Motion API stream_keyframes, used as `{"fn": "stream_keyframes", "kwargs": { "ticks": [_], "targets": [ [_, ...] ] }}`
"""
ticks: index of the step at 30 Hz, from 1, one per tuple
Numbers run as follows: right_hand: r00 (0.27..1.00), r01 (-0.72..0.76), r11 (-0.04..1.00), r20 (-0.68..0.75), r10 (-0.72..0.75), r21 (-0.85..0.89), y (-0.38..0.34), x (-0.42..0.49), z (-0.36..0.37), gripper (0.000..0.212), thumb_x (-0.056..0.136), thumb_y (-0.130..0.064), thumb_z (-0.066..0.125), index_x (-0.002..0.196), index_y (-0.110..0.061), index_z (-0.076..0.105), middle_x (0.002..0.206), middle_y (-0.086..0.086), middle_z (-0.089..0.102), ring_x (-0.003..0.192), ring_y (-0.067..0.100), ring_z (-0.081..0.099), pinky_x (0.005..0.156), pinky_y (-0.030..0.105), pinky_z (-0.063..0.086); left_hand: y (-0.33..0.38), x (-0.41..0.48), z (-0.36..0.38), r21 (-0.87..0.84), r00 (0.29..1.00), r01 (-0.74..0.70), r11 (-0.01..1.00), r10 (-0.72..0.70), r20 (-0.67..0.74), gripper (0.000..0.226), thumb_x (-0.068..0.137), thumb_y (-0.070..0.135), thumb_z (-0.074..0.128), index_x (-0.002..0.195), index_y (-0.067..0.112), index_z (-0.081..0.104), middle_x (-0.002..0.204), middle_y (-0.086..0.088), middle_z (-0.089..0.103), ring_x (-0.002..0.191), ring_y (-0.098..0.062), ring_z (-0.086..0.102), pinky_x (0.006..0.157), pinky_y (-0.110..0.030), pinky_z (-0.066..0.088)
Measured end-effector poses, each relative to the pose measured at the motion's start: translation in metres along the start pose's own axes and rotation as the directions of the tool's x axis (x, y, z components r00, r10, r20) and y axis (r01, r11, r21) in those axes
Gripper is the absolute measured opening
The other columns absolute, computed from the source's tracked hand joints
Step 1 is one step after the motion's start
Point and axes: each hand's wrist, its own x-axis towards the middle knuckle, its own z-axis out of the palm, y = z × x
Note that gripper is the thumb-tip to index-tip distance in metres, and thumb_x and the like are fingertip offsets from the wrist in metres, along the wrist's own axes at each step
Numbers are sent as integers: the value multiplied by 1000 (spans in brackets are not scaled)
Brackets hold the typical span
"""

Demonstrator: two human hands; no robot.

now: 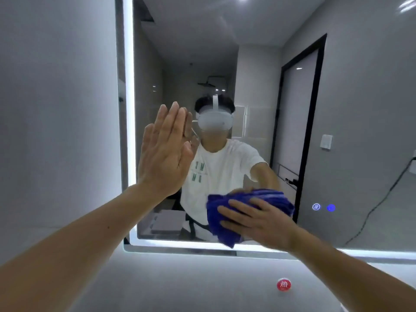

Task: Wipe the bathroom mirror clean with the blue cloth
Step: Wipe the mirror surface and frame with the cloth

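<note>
Under the right hand (258, 219), low on the large rectangular wall mirror (360, 109) with its glowing white edge strip (129, 86): a crumpled blue cloth (270, 195), pressed against the glass. Fingers (231, 210) of that hand spread apart and nearly straight, laid over the cloth's front rather than wrapped round it. Blue folds bulging out above the fingertips, left of them and below them, lowest corner hanging over the lit bottom strip.

Up and to the left of those fingers, well apart from the cloth: left hand (165, 152), palm flat on the glass, fingers (173, 118) straight, together, pointing up, meeting their own reflection, holding nothing.

Right of the cloth-side fingers, near but apart, at about the same height: two small round glowing touch buttons set in the glass, one whitish (316, 207), one solid blue (331, 207).

Below the same fingers, beneath the mirror's bottom edge: pale grey surface (180, 278) carrying a small round red-and-white disc (283, 284); bench or wall, cannot tell.

Behind both hands, in the reflection: white T-shirt (220, 167), white headset (215, 120), dark-framed door (295, 131) to the right.
</note>
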Motion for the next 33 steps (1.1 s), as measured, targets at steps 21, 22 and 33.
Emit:
{"fn": "stream_keyframes", "kwargs": {
  "ticks": [21,22,33],
  "targets": [
    [999,25,998,-25,-27,-53,-30,-54,31,51,92,-37,59,139,-40,40,152,-14,37,138,14,37,114,40,23,46,13,18,-19,994,-34,999,36,105,61,98,35,19,154,18,1,165,1,1,151,-12,-6,122,-48,7],
    [997,-5,999,-76,1,-50,1,-42,22,62,85,-32,68,141,-37,42,155,-9,35,138,18,38,109,42,27,50,19,20,-24,994,-41,999,44,103,61,98,34,19,154,18,2,165,0,2,151,-13,-6,122,-49,9],
    [612,-692,677,-293,734,249,70,46,-21,74,79,-23,73,145,-22,42,157,8,30,137,30,36,97,48,39,51,71,14,58,993,-79,995,83,-84,62,99,33,23,156,12,15,165,-1,8,152,-14,0,123,-43,9]
  ]
}}
